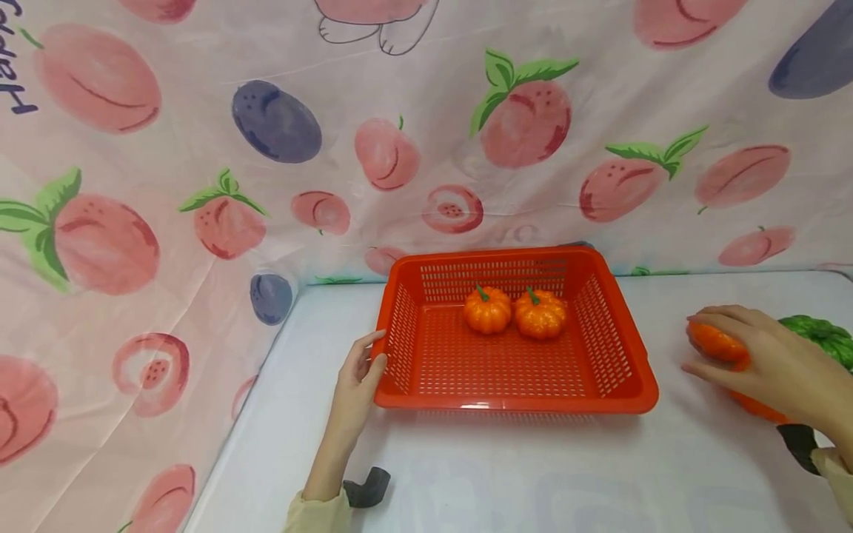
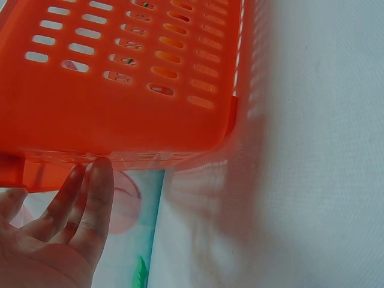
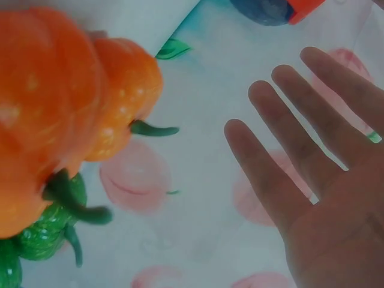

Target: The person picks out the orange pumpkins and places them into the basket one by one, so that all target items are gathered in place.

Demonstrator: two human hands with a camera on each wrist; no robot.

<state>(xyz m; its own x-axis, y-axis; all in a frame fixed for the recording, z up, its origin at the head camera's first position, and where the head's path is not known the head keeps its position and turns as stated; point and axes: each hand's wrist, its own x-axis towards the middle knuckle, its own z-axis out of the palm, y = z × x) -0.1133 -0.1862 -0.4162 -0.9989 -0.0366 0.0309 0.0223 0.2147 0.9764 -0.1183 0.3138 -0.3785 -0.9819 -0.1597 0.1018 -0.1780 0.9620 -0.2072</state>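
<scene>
A red plastic basket (image 1: pixel 513 403) with slotted walls stands on the white table; two small orange pumpkins (image 1: pixel 487 310) with green stems sit inside, towards the back. At its left side my left hand (image 1: pixel 356 381) holds the rim, the thumb on top and fingers touching the outer wall (image 2: pixel 120 114). My right hand (image 1: pixel 760 359) is spread over an orange pumpkin (image 1: pixel 716 343) to the right of the basket. Its fingers (image 3: pixel 294 144) look straight and apart from the pumpkins in the right wrist view. Another orange pumpkin (image 1: pixel 760 406) is partly hidden beneath that hand.
A green pumpkin (image 1: pixel 826 337) lies at the far right, partly behind the right hand; a second green one (image 3: pixel 8 267) shows at the right wrist view's edge. A fruit-printed cloth (image 1: pixel 400 89) hangs behind the basket and along the left. Both wrists wear black straps.
</scene>
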